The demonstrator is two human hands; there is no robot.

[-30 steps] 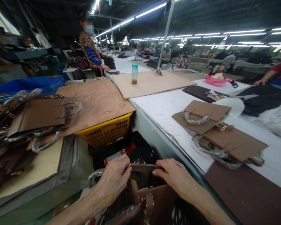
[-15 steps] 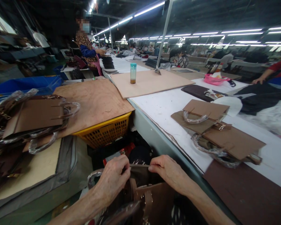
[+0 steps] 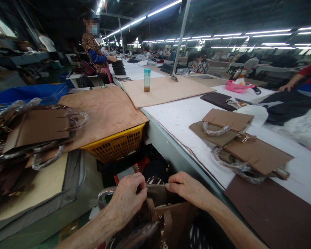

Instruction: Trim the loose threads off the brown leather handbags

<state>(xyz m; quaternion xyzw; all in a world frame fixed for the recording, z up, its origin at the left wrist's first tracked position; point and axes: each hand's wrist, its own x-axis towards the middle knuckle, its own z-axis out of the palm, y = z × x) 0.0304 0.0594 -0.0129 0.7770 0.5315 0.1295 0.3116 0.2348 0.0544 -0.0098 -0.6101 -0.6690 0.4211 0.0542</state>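
Note:
A brown leather handbag (image 3: 168,218) sits low in front of me, its handle wrapped in clear plastic. My left hand (image 3: 126,202) and my right hand (image 3: 188,188) both pinch the far top edge of the bag's opening, a hand's width apart. On the white table to the right lie two more brown handbags (image 3: 248,152) with plastic-wrapped handles. A stack of similar bags (image 3: 38,129) rests at the left.
A yellow basket (image 3: 116,147) under a brown board (image 3: 106,110) stands ahead left. A teal-capped bottle (image 3: 147,80) stands on a tan board. A person in a patterned top (image 3: 94,52) works further back; another person's red sleeve (image 3: 309,69) shows at right. A blue bin (image 3: 28,93) is far left.
Both hands stayed on the bag's top edge, and the right hand shifted slightly left toward the left hand. The view drifted a little.

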